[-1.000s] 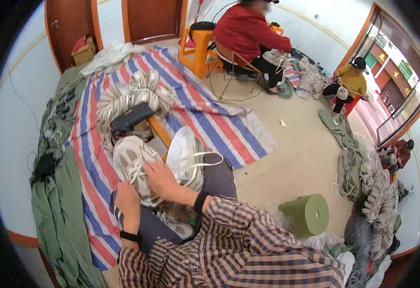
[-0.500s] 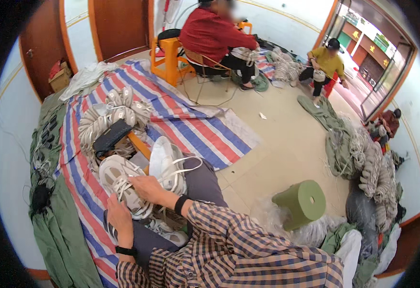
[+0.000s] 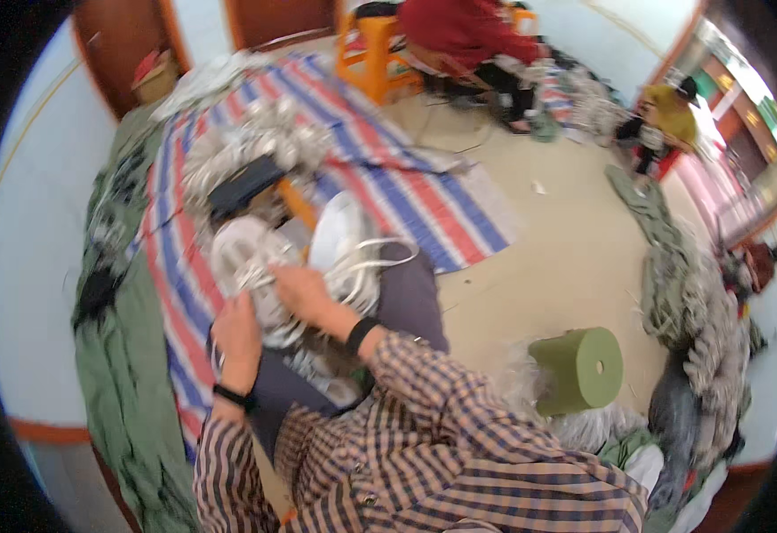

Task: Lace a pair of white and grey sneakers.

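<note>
A pale beige and white shoe is held above the lap, between the two hands, with its toe pointed away from the body and its laces facing up. The left hand is placed at the near left side of the shoe, with its fingers curled toward the laces; whether a lace is pinched by them cannot be told through the blur. The right hand is laid over the right side of the same shoe, fingers bent and directed at the laces; what is gripped by its fingertips cannot be made out either. A dark band is worn on each wrist, and checked sleeves are seen on both arms. Just to the right of the held shoe, a second white shoe is stood near the knee, with a loose lace looped out to its right over the dark trousers. Beyond the shoes, a black oblong object is seen beside an orange bar, and behind it a curved pile of pale shoes is spread on a red, white and blue striped sheet. A green cylinder is placed on the floor at the right, touched by clear plastic wrapping.
</note>
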